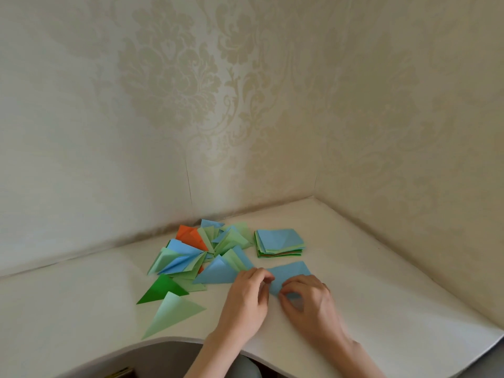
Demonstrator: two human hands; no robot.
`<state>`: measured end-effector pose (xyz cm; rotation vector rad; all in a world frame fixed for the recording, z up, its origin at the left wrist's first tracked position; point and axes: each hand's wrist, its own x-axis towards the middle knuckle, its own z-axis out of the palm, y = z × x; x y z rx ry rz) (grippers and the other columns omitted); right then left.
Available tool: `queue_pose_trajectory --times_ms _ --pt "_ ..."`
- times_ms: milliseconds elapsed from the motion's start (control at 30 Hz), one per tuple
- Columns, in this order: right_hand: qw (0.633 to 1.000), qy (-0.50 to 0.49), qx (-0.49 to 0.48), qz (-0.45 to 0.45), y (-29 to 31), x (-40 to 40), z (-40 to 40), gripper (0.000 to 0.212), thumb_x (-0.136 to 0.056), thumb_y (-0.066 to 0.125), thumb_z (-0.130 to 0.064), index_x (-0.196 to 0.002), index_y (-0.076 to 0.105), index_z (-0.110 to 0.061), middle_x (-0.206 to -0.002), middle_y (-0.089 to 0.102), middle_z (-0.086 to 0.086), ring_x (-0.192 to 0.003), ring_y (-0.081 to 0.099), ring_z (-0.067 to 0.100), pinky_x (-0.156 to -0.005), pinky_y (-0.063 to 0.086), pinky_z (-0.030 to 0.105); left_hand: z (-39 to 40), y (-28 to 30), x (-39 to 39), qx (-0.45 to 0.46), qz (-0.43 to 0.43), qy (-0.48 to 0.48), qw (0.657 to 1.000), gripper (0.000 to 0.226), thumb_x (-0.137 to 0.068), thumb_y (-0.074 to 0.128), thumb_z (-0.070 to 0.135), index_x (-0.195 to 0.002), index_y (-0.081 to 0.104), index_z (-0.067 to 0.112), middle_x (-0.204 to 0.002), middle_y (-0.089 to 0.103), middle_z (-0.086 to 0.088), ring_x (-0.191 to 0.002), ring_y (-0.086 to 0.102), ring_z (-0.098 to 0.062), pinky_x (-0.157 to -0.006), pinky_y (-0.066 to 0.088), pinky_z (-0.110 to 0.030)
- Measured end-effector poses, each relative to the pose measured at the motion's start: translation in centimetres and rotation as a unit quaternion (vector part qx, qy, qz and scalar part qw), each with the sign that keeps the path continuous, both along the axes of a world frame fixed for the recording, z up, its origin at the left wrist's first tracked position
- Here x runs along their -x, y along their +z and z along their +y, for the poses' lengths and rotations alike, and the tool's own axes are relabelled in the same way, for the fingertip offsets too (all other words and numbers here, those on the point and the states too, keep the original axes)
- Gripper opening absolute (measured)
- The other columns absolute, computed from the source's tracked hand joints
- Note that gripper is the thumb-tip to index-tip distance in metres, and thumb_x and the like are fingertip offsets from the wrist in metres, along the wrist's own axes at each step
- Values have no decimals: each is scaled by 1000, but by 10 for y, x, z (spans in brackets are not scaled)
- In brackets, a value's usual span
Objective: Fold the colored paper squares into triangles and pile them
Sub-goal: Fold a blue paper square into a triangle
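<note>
A blue paper square [290,272] lies flat on the white table [381,296] in front of me. My left hand [246,298] pinches its left corner and my right hand [308,298] pinches its near edge. Behind it stands a neat stack of unfolded squares [279,242], blue on top with green and orange below. To the left spreads a loose pile of folded triangles [201,252] in blue, light green and orange. A dark green triangle [161,289] and a light green triangle [174,313] lie apart, nearer the front edge.
The table sits in a corner between two patterned cream walls [245,105]. Its curved front edge [163,341] runs just below the triangles. Bare tabletop extends to the right of my hands.
</note>
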<state>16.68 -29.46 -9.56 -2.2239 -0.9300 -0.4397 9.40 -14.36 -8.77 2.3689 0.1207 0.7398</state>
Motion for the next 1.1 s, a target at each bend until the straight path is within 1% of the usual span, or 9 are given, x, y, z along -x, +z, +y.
queue_pose_trajectory --times_ms 200,267,400,467,600,800,933,1033,1100 --pt "999 3 -27 41 -3 -1 1 9 -73 61 -40 -73 64 -32 -82 61 -24 -79 58 2 -70 52 35 4 -4 -5 38 3 -1 999 6 -87 64 26 -93 65 28 -88 60 24 -90 53 -1 -77 44 -17" --pt "999 -2 -23 49 -3 -1 1 12 -74 62 -43 -82 63 -33 -82 60 -24 -81 57 1 -73 51 32 4 -5 -4 36 7 -3 999 8 -86 65 30 -93 64 29 -88 61 23 -92 53 0 -78 43 -15" --pt "995 -9 -61 83 -4 -2 -1 34 -74 71 -41 -103 58 -31 -83 59 -26 -85 56 -3 -78 49 28 3 -5 -6 33 20 8 999 13 -82 70 34 -93 61 33 -87 60 23 -93 52 0 -78 41 -13" --pt "994 -8 -64 83 -4 -2 0 37 -73 73 -39 -105 57 -30 -84 58 -24 -85 56 -2 -77 50 31 2 -4 -7 27 24 12 999 16 -80 71 33 -92 60 34 -86 60 24 -92 52 -1 -78 42 -14" --pt "997 -26 -44 53 -2 -2 2 40 -73 62 -49 -104 59 -24 -96 57 -16 -86 55 11 -75 51 31 2 -4 -8 28 31 20 999 21 -77 72 31 -91 58 36 -85 58 25 -92 51 0 -76 41 -13" --pt "997 -29 -19 69 -1 -3 1 32 -72 66 -36 -101 59 -25 -100 57 -13 -91 55 15 -79 48 32 3 -5 -9 25 41 28 998 17 -79 69 28 -90 59 37 -86 60 23 -92 51 1 -77 43 -16" --pt "997 -25 -6 73 -1 -3 -3 28 -73 67 -27 -100 62 -24 -100 57 -13 -93 54 15 -82 45 26 2 -5 -9 32 46 28 998 17 -80 67 25 -90 59 37 -87 60 24 -93 51 2 -78 43 -16" --pt "995 -25 -27 98 0 -4 -4 19 -77 69 -17 -94 66 -24 -96 57 -15 -94 55 14 -83 37 11 3 -3 -8 43 44 22 998 24 -82 64 15 -91 61 36 -89 61 26 -93 52 3 -79 45 -16" --pt "993 -31 -40 106 0 -3 -4 10 -78 74 -27 -86 68 -26 -94 57 -18 -94 54 7 -82 33 3 6 -3 -6 62 44 9 997 28 -83 59 8 -92 62 35 -91 63 23 -95 55 3 -81 46 -17"
